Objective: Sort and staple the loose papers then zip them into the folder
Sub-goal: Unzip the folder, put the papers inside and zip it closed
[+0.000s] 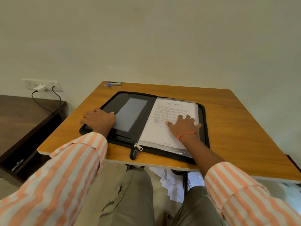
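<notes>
With the papers (172,108) lying in the right half of the open folder (114,101) mid-desk (236,119), my right grip (184,126) pins them flat-fingered, while my left grip (97,119), draped over the left cover's edge (hooked under or not, I cannot tell), should fold it across slowly.

Rear wall (146,38): plain, off-white, evenly lit. Low on its left side, 1 socket panel (48,86) carries 1 white charger (39,87) and 2 black cables (58,97). Dark brown cabinet (24,121) stands left of the orange-brown wood-grain surface (236,121). Floor (112,176): beige, beneath the surface.
</notes>
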Tool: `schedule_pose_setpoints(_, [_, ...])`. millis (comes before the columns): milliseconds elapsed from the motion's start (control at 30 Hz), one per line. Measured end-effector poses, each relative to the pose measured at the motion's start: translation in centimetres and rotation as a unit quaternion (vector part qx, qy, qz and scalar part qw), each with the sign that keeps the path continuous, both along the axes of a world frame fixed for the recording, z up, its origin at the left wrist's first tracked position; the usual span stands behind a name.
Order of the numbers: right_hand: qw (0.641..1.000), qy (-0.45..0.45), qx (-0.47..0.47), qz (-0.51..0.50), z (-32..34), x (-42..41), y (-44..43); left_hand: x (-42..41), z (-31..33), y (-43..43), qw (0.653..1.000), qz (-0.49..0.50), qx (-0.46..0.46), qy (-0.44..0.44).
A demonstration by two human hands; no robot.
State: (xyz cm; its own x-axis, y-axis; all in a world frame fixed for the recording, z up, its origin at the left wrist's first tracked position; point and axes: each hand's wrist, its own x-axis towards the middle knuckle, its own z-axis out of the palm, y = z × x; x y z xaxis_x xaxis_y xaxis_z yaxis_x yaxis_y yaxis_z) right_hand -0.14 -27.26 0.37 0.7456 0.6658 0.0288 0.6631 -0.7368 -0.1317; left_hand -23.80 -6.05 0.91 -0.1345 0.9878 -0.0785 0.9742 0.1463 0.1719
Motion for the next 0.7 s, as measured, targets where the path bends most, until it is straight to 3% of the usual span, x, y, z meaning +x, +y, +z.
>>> schedule_pose_setpoints(133, [0.999,-0.006,0.032,-0.006,-2.1,-1.5,-1.4,-1.1,0.3,0.6,1.000,0.019,0.005,-0.010])
schedule_pose_setpoints(300, [0.997,-0.024,0.079,-0.007,-2.3,-1.0,-2.1,-2.9,1.2,2.0,0.996,0.020,-0.006,-0.089])
schedule_pose_setpoints(600, [0.994,-0.076,0.081,-0.016,-1.7,-1.4,-2.1,-4.8,11.2,0.1,0.982,-0.111,0.043,-0.149])
schedule_pose_setpoints(700, [0.987,-0.099,0.120,0.033,-0.9,-2.1,-1.5,-4.2,14.9,0.0,0.968,-0.157,0.034,-0.191])
